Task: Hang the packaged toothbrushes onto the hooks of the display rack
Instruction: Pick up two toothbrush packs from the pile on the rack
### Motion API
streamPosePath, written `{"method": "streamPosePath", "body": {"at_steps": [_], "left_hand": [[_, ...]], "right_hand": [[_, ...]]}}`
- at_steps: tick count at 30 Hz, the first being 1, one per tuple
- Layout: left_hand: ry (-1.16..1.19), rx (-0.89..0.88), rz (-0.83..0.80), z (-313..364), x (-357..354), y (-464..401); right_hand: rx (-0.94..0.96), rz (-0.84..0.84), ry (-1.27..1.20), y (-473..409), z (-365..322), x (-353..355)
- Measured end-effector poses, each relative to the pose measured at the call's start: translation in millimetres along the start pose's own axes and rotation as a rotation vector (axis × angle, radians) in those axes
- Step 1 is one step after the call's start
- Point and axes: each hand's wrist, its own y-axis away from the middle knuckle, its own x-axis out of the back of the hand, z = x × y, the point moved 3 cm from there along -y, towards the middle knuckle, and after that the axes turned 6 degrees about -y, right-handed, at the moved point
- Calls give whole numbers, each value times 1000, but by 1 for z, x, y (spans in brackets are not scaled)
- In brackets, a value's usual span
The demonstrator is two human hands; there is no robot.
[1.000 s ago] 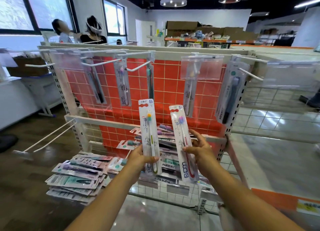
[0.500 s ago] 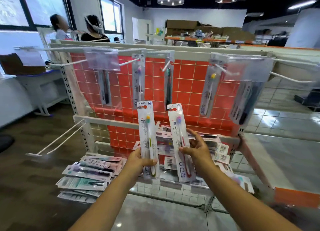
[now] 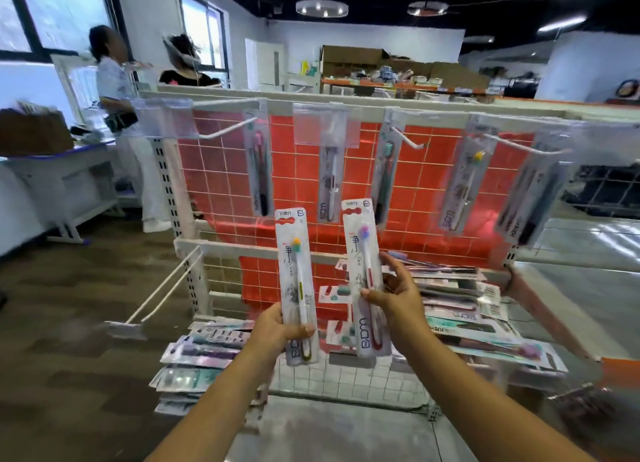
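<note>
My left hand [image 3: 277, 330] grips the lower end of an upright toothbrush pack with a yellow-green brush head [image 3: 293, 254]. My right hand [image 3: 398, 295] pinches the middle of a second upright pack with a purple-pink head [image 3: 360, 240]. Both packs stand in front of the display rack [image 3: 194, 191], below its top row of white hooks [image 3: 228, 131]. Several packs hang on that row, among them a dark one [image 3: 260, 174], a white one [image 3: 329, 181] and a teal-headed one [image 3: 386, 177]. One hook tip [image 3: 414, 145] juts out bare at its front.
Loose toothbrush packs are heaped on the wire shelf [image 3: 460, 309] and stacked at its lower left [image 3: 204, 347]. Two long bare hooks [image 3: 162, 288] stick out low on the left. Two people [image 3: 114, 91] stand behind the rack at the left. A white table [image 3: 62, 171] sits beside them.
The view has swung to the left and closer to the rack, so the rack has slid right in the frame. Both hands keep their packs upright, slightly higher against the red grid.
</note>
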Motion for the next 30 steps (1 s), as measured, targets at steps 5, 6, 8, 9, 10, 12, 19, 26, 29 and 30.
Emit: {"method": "streamPosePath", "body": {"at_steps": [5,6,8,9,10,12,19,26,29,30], "left_hand": [[-33,-15,-71,4,18,-1],[-35,-17,-86,4,21,-1],[-31,-15,-113,5,24,-1],[-27,-14,-124,5,25,-1],[-25,-15,-134,6,26,0],[-27,-21,-146,5,30,0],[-43,-50,-130,7,49,2],[-36,-59,-115,9,56,-1],[-42,-61,-109,12,55,-1],[-46,-66,-109,14,56,-1]], "right_hand": [[82,35,-8,2,-10,-25],[107,46,-7,2,-14,-28],[152,59,-11,3,-22,-37],[173,62,-17,4,-26,-41],[197,63,-26,3,-31,-46],[247,49,-42,2,-41,-55],[306,9,-43,-2,-53,-80],[288,44,125,-12,-49,-87],[310,49,228,-22,-50,-91],[311,46,265,-27,-50,-93]]}}
